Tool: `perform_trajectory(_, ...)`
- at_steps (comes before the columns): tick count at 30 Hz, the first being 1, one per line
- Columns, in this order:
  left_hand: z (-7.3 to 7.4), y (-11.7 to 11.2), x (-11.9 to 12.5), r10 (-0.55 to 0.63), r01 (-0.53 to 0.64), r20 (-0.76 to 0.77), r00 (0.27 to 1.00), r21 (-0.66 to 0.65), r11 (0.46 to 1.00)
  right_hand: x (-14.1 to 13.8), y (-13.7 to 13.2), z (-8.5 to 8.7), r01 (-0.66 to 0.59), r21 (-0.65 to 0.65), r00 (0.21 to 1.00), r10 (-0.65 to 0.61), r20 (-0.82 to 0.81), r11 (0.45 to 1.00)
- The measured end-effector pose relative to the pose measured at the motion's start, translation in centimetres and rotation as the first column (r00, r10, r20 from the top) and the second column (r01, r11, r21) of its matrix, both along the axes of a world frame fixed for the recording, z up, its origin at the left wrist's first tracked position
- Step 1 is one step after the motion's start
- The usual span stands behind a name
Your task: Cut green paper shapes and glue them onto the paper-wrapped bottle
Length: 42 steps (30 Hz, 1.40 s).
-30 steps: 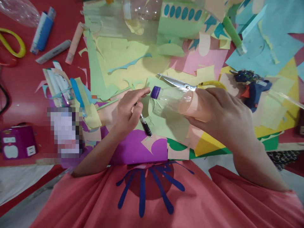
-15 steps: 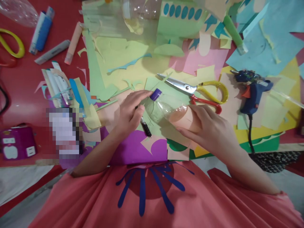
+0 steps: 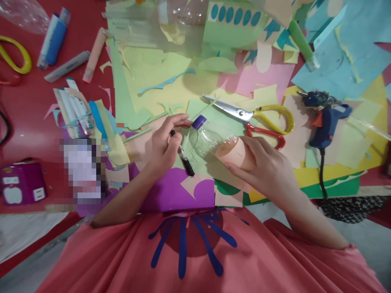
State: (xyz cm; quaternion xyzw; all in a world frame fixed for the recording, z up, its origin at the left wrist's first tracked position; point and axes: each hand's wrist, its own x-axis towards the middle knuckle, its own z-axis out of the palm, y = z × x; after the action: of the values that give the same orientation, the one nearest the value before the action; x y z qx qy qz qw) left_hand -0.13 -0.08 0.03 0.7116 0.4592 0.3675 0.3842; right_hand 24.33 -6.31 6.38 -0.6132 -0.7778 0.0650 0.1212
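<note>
My right hand [image 3: 262, 167] grips a small clear plastic bottle [image 3: 203, 140] by its lower end, where pale peach paper [image 3: 236, 154] is wrapped around it. The bottle is tilted, its purple cap [image 3: 199, 122] pointing up and left. My left hand [image 3: 166, 144] is beside the cap, index finger stretched towards it. Between the thumb and fingers of that hand sits a black pen [image 3: 186, 160] with a clear middle section, slanting down to the right. Scissors [image 3: 244, 114] with yellow and red handles lie open just beyond the bottle.
A blue glue gun [image 3: 325, 126] with its cord lies at right. Markers [image 3: 75, 108], a blurred-out phone-like thing [image 3: 84, 171] and a purple box [image 3: 23, 183] are at left. Coloured paper sheets and scraps [image 3: 159, 69] cover much of the red table [image 3: 21, 122].
My left index finger has drawn back slightly from the cap, and the thumb has shifted left. The bottle in my right hand has moved a little to the left.
</note>
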Motion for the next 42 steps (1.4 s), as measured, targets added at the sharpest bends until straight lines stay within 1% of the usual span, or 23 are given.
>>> perform_trajectory(5,0.4,0.0,0.0,0.025,-0.025,0.043,0.999,-0.008,1.000,-0.1,0.0,0.0,-0.024,0.014,1.000,0.024,0.005,1.000)
perform_trajectory(8,0.8,0.3,0.3,0.005,-0.008,0.053,0.999,0.059,0.998,-0.2,-0.1,0.0,-0.013,0.031,1.000,0.013,-0.001,0.999)
perform_trajectory(10,0.9,0.5,0.5,0.001,-0.006,0.037,0.999,0.119,0.993,-0.3,-0.2,0.0,-0.009,0.041,1.000,0.009,-0.003,0.999)
perform_trajectory(12,1.0,0.6,0.5,0.004,-0.007,0.021,1.000,0.150,0.989,-0.3,-0.3,0.0,-0.006,0.055,1.000,0.005,0.011,0.998)
perform_trajectory(18,1.1,0.6,0.4,-0.015,0.014,0.010,1.000,0.104,0.994,-0.6,-0.6,0.1,-0.052,0.115,0.998,0.049,0.026,0.992)
perform_trajectory(23,1.6,0.5,0.7,-0.038,0.038,0.009,0.999,0.070,0.997,-0.9,-0.8,0.4,-0.050,0.131,0.998,0.044,0.041,0.990)
perform_trajectory(26,1.7,0.5,0.8,-0.058,0.060,-0.027,0.998,0.088,0.994,-1.1,-0.9,0.5,-0.048,0.126,0.998,0.043,0.041,0.991)
perform_trajectory(30,1.7,0.7,0.7,-0.047,0.056,-0.082,0.995,0.115,0.992,-1.1,-1.0,0.5,-0.047,0.131,0.999,0.043,0.033,0.990)
perform_trajectory(35,1.8,0.6,0.7,-0.069,0.073,-0.033,0.997,0.123,0.990,-0.9,-1.0,0.4,-0.049,0.141,0.998,0.042,0.050,0.989)
perform_trajectory(42,1.7,0.7,0.7,-0.044,0.045,-0.018,0.999,0.032,0.998,-0.7,-0.8,0.1,-0.044,0.128,0.998,0.038,0.051,0.991)
